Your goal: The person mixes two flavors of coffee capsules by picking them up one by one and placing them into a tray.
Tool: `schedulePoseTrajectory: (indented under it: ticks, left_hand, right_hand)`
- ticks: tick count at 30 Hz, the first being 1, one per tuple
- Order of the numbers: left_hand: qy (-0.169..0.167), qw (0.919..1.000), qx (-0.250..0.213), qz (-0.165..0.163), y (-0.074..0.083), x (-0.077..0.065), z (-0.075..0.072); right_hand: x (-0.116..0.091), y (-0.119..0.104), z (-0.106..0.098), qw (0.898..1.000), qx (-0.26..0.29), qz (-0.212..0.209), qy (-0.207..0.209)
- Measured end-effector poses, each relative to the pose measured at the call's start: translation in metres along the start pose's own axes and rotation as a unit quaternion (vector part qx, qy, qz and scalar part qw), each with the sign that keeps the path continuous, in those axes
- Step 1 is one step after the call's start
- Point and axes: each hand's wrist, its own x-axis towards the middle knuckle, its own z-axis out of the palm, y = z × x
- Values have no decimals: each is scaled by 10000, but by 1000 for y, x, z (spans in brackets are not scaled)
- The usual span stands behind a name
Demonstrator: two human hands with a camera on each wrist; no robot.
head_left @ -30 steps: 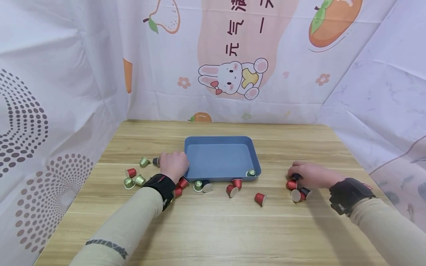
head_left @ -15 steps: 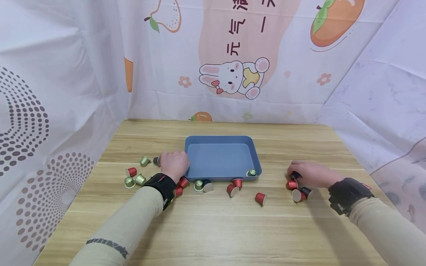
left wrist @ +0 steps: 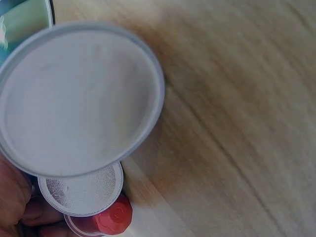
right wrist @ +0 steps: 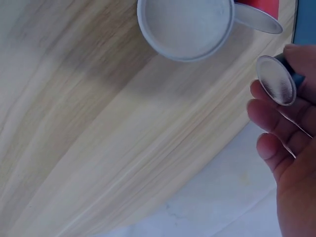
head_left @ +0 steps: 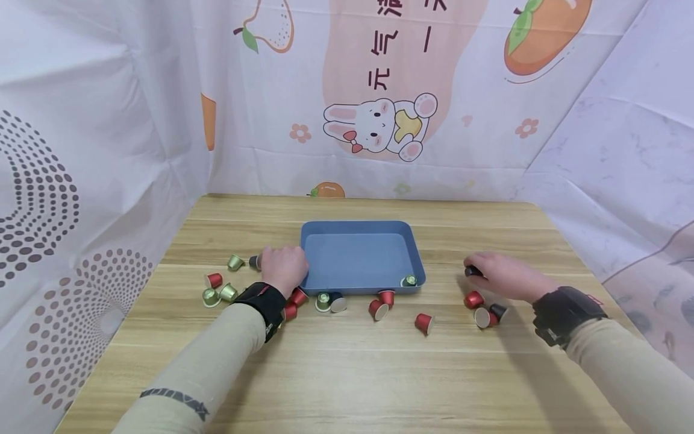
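My right hand (head_left: 504, 274) pinches a dark coffee capsule (head_left: 473, 271) between thumb and fingers. Its silvery lid (right wrist: 277, 81) faces the camera in the right wrist view, the other fingers loosely bent below. Just nearer on the table are a red capsule (head_left: 474, 299) and a small group with a pale lid (head_left: 481, 318). My left hand (head_left: 284, 268) is at the blue tray's left edge, with a black capsule (head_left: 254, 263) beside it. In the left wrist view, a foil-lidded capsule (left wrist: 81, 190) is right at the fingertips; I cannot tell whether they grip it.
The blue tray (head_left: 358, 226) stands mid-table with one green capsule (head_left: 409, 281) in its front right corner. Along its front edge lie several red, green and dark capsules, including a red capsule (head_left: 424, 323). More green and red capsules, such as a green capsule (head_left: 235, 262), lie left.
My right hand has drawn away from the right-hand group, slightly back and left, with the dark capsule between its fingers. My left hand has stayed in place.
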Motion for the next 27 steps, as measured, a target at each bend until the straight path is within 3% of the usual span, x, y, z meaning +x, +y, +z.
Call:
schedulePoseTrajectory:
  ticks: [4,9,16,21,27]
  left_hand:
    - [53,10000,23,-1,0,0,0]
    - [10,10000,20,12,0,0,0]
    - [-93,10000,-2,-20,0,0,1]
    - [-152,9999,-14,-30,0,1,0]
    - [-83,10000,18,-1,0,1,1]
  right_hand:
    - [3,-4,-2,9996,-154,-102,192]
    - [10,-7,-1,9950,-412,-537,732]
    - [22,-15,-3,9892,-402,-819,1150]
    - [27,-21,-3,9907,-288,-699,1127]
    - [31,-30,-7,9960,-5,-252,857]
